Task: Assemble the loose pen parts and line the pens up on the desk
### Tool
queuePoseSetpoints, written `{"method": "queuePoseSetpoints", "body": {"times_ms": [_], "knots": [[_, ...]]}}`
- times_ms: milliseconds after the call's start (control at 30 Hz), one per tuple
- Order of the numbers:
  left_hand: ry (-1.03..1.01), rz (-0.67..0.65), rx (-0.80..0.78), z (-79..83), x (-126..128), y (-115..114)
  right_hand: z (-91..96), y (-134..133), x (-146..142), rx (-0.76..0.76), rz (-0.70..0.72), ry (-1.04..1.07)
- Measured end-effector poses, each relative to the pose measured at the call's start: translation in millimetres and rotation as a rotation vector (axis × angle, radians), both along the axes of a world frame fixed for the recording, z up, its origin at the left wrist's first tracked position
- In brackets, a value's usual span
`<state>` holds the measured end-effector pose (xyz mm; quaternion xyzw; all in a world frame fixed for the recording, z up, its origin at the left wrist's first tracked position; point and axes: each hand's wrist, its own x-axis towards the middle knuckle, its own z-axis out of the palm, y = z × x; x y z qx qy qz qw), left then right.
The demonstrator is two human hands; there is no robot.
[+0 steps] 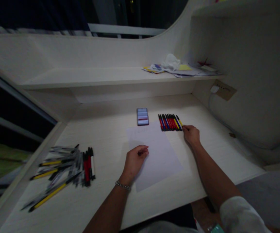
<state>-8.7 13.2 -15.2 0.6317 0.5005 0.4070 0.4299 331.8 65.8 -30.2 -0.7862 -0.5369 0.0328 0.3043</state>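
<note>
My right hand point(192, 135) is at the right end of a row of several pens point(170, 123) with black caps and red, blue and yellow barrels. Its fingertips pinch the lower end of a yellow pen point(179, 121), which lies slightly tilted beside the others. My left hand point(136, 158) hovers over or rests on the left side of a white sheet of paper point(159, 155); I cannot tell which. Its fingers are loosely bent, apart from the thumb, and no object shows in them. A phone point(142, 116), its screen lit, lies just beyond the sheet.
At the left lies a loose heap of clear and yellow pens point(57, 165), with red pens point(86, 166) and a white pen point(92, 163) along its right side. Papers and a crumpled tissue point(171, 61) are on the shelf point(93, 76). A cable point(217, 116) runs down the right wall.
</note>
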Motion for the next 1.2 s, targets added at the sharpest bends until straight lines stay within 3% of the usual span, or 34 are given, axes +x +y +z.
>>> {"method": "queuePoseSetpoints", "body": {"times_ms": [333, 533, 600, 700, 800, 1000, 1200], "knots": [[0.025, 0.015, 0.01, 0.5, -0.3, -1.0, -2.2, 8.9, -2.4, -0.024, 0.028, -0.007], [0.028, 0.017, 0.022, -0.3, 1.2, -2.5, 16.7, -2.5, -22.1, 0.084, 0.046, -0.028], [0.04, 0.024, 0.036, -0.5, 2.2, -3.4, 24.1, -12.2, -45.7, 0.089, 0.191, -0.039], [0.085, 0.029, 0.071, 2.4, 1.8, -5.2, 27.2, -30.7, -91.1, -0.011, 0.599, -0.042], [0.188, 0.045, 0.118, 10.7, -3.8, -7.2, 20.4, -45.9, -125.6, -0.067, 0.725, -0.086], [0.569, 0.119, 0.159, 34.9, -46.1, -12.2, 3.7, -48.6, -132.8, -0.071, 0.719, -0.193], [0.935, 0.454, 0.018, 48.1, -118.8, -20.0, 1.7, -45.7, -130.0, -0.068, 0.741, -0.222]]}}
